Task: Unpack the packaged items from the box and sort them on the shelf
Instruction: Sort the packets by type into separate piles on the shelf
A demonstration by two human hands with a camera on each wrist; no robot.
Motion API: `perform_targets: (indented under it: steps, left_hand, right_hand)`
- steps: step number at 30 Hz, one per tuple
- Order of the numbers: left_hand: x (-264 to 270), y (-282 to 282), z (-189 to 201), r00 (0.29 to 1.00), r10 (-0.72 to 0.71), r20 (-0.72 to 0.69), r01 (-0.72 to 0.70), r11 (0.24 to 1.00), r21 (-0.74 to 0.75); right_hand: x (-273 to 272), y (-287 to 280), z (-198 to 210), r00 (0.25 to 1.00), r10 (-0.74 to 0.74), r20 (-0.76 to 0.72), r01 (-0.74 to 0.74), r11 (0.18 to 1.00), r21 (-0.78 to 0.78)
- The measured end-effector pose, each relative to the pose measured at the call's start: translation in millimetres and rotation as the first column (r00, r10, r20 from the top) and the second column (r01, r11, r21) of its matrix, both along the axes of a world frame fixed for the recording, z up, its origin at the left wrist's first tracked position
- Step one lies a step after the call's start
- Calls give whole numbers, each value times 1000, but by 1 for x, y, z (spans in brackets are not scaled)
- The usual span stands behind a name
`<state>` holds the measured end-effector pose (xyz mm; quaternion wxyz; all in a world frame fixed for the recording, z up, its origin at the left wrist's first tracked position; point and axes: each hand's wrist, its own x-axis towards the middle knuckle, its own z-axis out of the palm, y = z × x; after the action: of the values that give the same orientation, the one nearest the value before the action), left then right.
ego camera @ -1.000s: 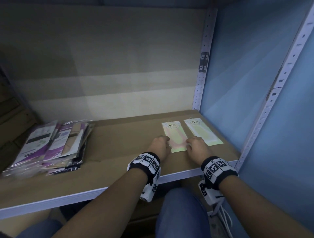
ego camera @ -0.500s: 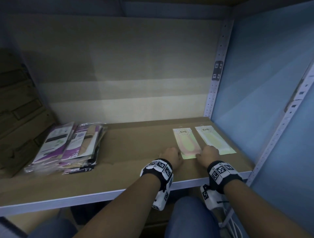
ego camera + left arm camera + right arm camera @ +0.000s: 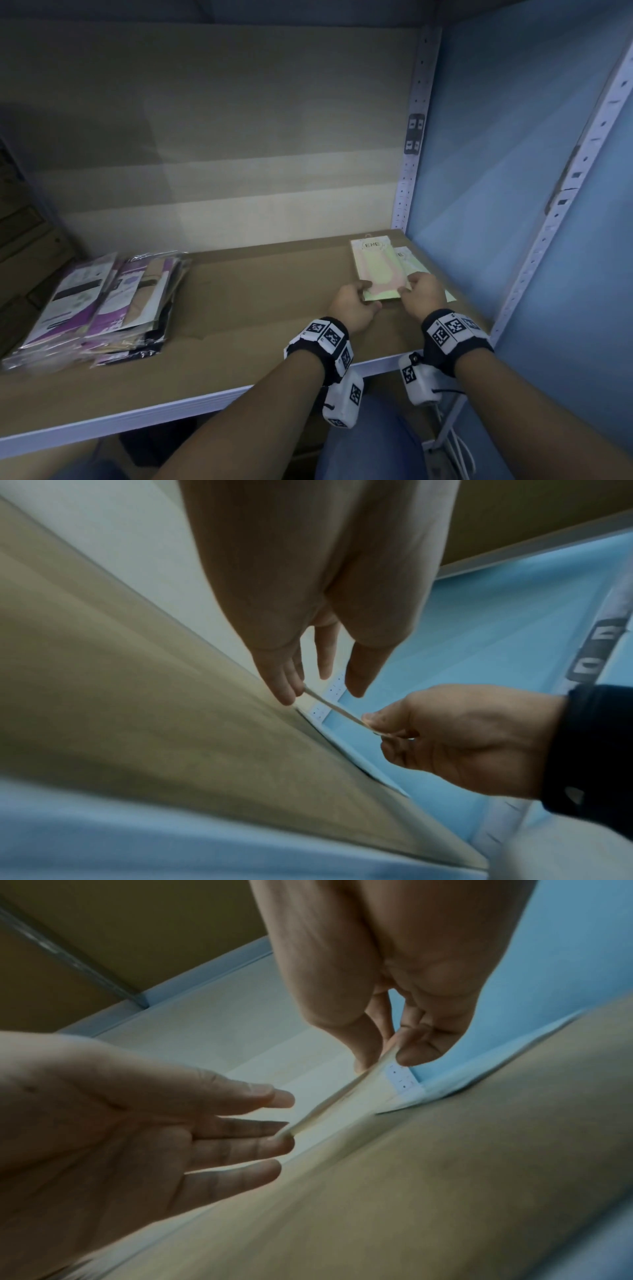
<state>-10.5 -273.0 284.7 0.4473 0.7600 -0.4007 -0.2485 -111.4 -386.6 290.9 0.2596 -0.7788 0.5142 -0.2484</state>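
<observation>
Right hand (image 3: 423,294) pinching the pink packet (image 3: 378,270), left hand (image 3: 352,305) steadying it with straight fingers.
Thin grip risking a slip, nudging the packet underneath (image 3: 416,265) crooked.

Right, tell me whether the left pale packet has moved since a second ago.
Yes. The left pale packet has shifted right, toward the blue side panel, now overlapping the other packet.

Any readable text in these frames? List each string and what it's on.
"ENE": top of the lifted pastel packet.
Second packet beneath it: logo mostly covered, unreadable.
Purple packet pile: print too blurred.
Wristbands: square code markers only, no words.
</observation>
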Motion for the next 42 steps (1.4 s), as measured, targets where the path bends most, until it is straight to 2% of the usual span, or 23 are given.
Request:
perform_targets:
  steps: [6, 14, 20, 26, 34, 42]
  left_hand:
    - [-29, -30, 3, 997, -80, 22, 80, 997, -13]
    - [-55, -58, -5, 982, -130, 139, 123, 991, 59]
    - [-57, -62, -13, 959, -161, 233, 131, 982, 139]
    - [-53, -61, -9, 951, -194, 241, 149, 970, 193]
    - [-23, -32, 17, 935, -152, 320, 102, 980, 169]
    - [44, 41, 50, 928, -42, 371, -8, 991, 134]
  right_hand:
    - [-30, -35, -2, 993, -81, 82, 81, 997, 9]
    - [-52, -56, -18, 982, -164, 88, 165, 986, 5]
    - [-50, -64, -35, 985, -145, 92, 145, 989, 7]
    - [-52, -63, -32, 989, -136, 59, 136, 991, 9]
    - [-39, -37, -5, 999, 12, 31, -8, 991, -134]
    - [17, 25, 29, 982, 186, 17, -177, 958, -226]
